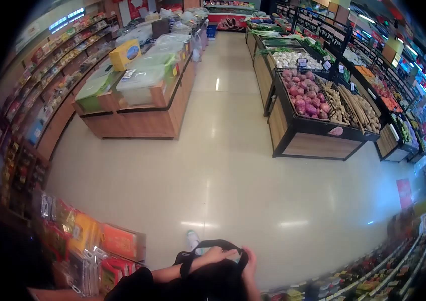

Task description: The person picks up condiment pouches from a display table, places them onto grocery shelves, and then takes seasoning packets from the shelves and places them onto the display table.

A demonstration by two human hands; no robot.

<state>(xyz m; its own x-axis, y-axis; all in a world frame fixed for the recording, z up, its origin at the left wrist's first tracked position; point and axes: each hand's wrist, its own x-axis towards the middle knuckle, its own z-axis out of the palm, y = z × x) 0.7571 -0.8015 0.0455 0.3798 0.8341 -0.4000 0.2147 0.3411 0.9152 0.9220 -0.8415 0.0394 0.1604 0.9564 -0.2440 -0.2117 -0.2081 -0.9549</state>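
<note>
A black bag (213, 278) hangs in front of my body at the bottom of the view, its black strap (220, 243) arching above it. My left hand (217, 255) reaches across from the left, its forearm passing behind part of the strap. Its fingers are close together and point to the right, near a small pale patch I cannot make out. At the right side of the strap, my right hand (249, 262) has its fingers closed round the black band. The inside of the bag is hidden. My white shoe (193, 239) shows just beyond it on the floor.
Packaged goods (120, 240) stand close on my left. Farther off is a wooden display island (140, 123) with lidded bins and a yellow box (125, 55). Right of the aisle (215, 110), a produce stand (318, 140) holds red onions (306, 95) and roots. Shelves (373, 273) run along the lower right.
</note>
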